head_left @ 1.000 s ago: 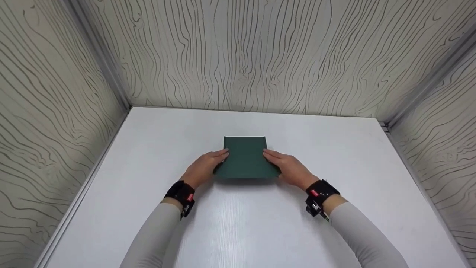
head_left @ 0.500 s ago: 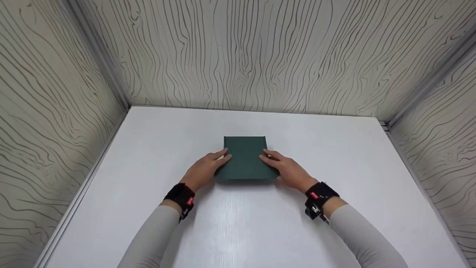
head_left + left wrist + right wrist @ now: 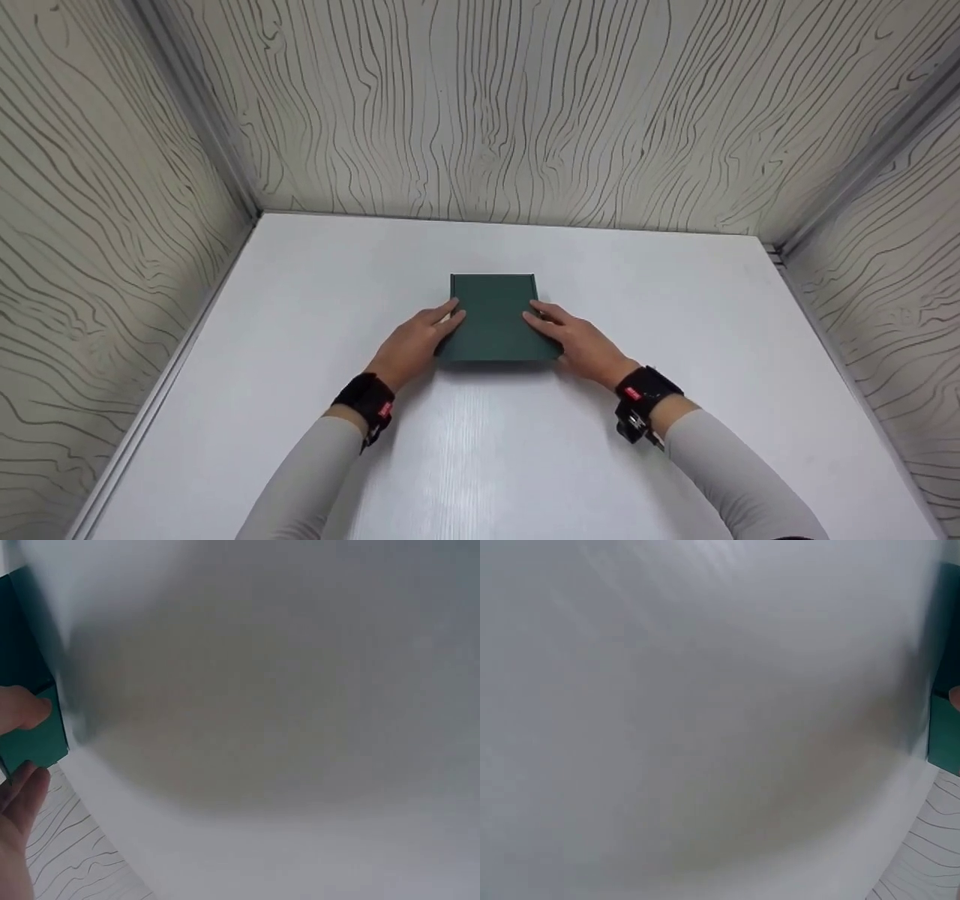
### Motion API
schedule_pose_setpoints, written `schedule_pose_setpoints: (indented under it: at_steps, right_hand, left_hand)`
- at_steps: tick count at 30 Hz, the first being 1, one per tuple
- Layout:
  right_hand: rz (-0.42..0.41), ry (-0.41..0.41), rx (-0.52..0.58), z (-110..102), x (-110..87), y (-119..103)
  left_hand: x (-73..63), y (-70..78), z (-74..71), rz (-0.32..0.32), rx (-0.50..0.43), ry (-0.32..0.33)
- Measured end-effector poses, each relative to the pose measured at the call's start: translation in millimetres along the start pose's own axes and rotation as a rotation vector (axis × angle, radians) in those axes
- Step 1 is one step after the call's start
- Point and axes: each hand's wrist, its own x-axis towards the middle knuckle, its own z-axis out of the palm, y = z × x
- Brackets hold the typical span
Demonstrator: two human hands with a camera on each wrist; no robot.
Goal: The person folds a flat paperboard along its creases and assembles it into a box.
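Observation:
A dark green box sits at the middle of the white table, its smooth top towards me. My left hand holds its left side, with two digits reaching over the edge. On the opposite side my right hand grips the box in much the same way. The left wrist view shows the thumb against the box at a seam between a darker and a lighter green face, the other fingers below it. In the right wrist view only one fingertip shows against the box; most of that hand is out of frame.
The white tabletop spreads around the box. Behind it rises a wood-grain patterned wall, and similar panels stand at left and right. Grey metal posts mark the corners. Black straps with cameras circle both wrists.
A digit of each hand has moved inward onto the box's top since a second ago. The box stays nearly in place; the last half second shows hardly any motion.

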Motion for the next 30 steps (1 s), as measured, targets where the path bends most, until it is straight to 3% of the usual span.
schedule_pose_setpoints:
  at_steps: [9, 14, 17, 23, 30]
  right_hand:
    - [0.079, 0.018, 0.063, 0, 5.7, -3]
    - [0.116, 0.008, 0.108, -6, 6.0, -5]
    - [0.132, 0.026, 0.154, -13, 8.8, -5]
    - [0.190, 0.113, 0.315, -33, 22.6, -2]
    - [0.364, 0.173, 0.503, -48, 34.8, 2]
  left_hand:
    - [5.8, 1.2, -4.1, -0.092, -0.138, -0.086]
    - [5.5, 0.8, -5.9, -0.114, -0.258, -0.101]
    - [8.8, 0.0, -10.5, -0.154, -0.386, -0.056]
    - [24.3, -1.7, -22.2, -0.273, -0.656, 0.124]
    - [37.4, 3.6, -26.4, -0.393, -0.847, 0.215]
